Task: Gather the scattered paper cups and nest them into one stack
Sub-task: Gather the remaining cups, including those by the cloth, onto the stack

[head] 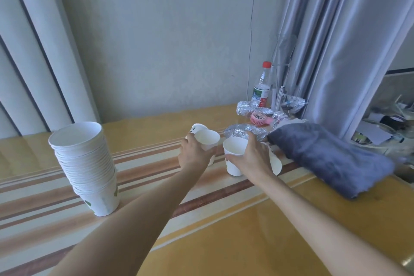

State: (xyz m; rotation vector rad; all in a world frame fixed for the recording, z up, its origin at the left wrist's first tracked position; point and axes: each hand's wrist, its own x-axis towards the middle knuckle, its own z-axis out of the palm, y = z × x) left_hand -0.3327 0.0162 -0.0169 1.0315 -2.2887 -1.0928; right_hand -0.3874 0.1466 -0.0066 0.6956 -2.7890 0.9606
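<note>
A tall stack of nested white paper cups [89, 168] with green marks stands at the left of the table. My left hand [193, 157] grips a white paper cup [208, 141], tilted, near the table's middle. Just behind it lies another cup [197, 128] on its side. My right hand [253, 159] holds an upright white cup [234, 152] by its side. Behind that hand, one more cup [276, 163] lies tipped over, partly hidden.
A folded blue-grey towel [331, 157] lies right of the cups. Crumpled foil [245, 131], a pink hand fan [259, 118] and a red-capped bottle [262, 87] crowd the far right corner by the curtain [336, 40]. The striped yellow table [224, 219] spreads in front.
</note>
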